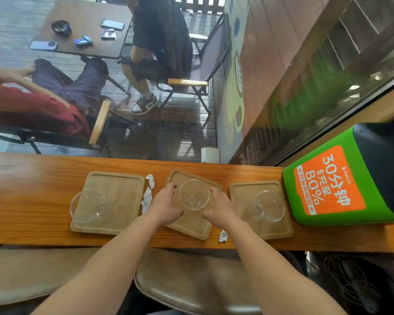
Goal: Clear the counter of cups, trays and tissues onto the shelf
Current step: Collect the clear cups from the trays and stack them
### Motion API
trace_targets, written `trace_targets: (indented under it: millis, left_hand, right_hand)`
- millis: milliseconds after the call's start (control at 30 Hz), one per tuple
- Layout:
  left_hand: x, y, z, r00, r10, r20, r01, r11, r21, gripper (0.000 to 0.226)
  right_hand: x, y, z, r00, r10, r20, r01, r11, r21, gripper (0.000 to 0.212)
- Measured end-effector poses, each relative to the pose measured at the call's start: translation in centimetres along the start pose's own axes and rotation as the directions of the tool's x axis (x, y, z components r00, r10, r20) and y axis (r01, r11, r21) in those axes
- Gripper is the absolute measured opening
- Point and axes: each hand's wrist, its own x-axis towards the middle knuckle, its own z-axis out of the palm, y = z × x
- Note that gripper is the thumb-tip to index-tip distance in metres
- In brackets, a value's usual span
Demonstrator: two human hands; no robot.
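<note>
Three wooden trays lie on the wooden counter [32,178]. The middle tray [191,226] is skewed and carries an upright clear glass cup [194,194]. My left hand [166,208] grips its left edge and my right hand [218,210] grips its right edge. The left tray [121,194] holds a clear glass cup [89,206] tipped on its side. On the right tray [243,192] lies another clear cup [267,206], also on its side. Crumpled white tissues [147,194] sit between the left and middle trays. A small tissue [223,236] lies near the counter's front edge.
A green and orange power-bank station [328,185] stands at the counter's right end. Behind the counter is a window; outside, two people sit at a table [84,12]. Padded stools [187,285] stand below the counter's front edge.
</note>
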Motion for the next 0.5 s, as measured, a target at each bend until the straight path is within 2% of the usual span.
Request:
trace_targets:
  millis: [67, 100, 300, 500]
  left_hand:
    - [0.1, 0.1, 0.1, 0.999, -0.021, 0.05, 0.026, 0.993, -0.114, 0.094]
    - [0.0, 0.1, 0.3, 0.998, -0.014, 0.062, 0.022, 0.99, -0.137, 0.094]
    - [-0.2, -0.3, 0.7, 1.0, 0.024, -0.011, -0.026, 0.975, -0.222, 0.078]
    - [-1.2, -1.3, -0.5, 0.997, 0.057, -0.049, -0.07, 0.938, -0.34, 0.073]
  right_hand:
    - [-0.1, -0.5, 0.1, 0.998, -0.026, 0.05, 0.021, 0.994, 0.11, 0.099]
    - [-0.3, -0.6, 0.2, 0.997, -0.041, 0.06, 0.033, 0.991, 0.13, 0.095]
    - [-0.8, -1.5, 0.7, 0.996, -0.08, 0.046, 0.067, 0.972, 0.226, 0.064]
    - [-2.1, -3.2, 0.7, 0.995, -0.085, 0.044, 0.067, 0.944, 0.323, 0.063]
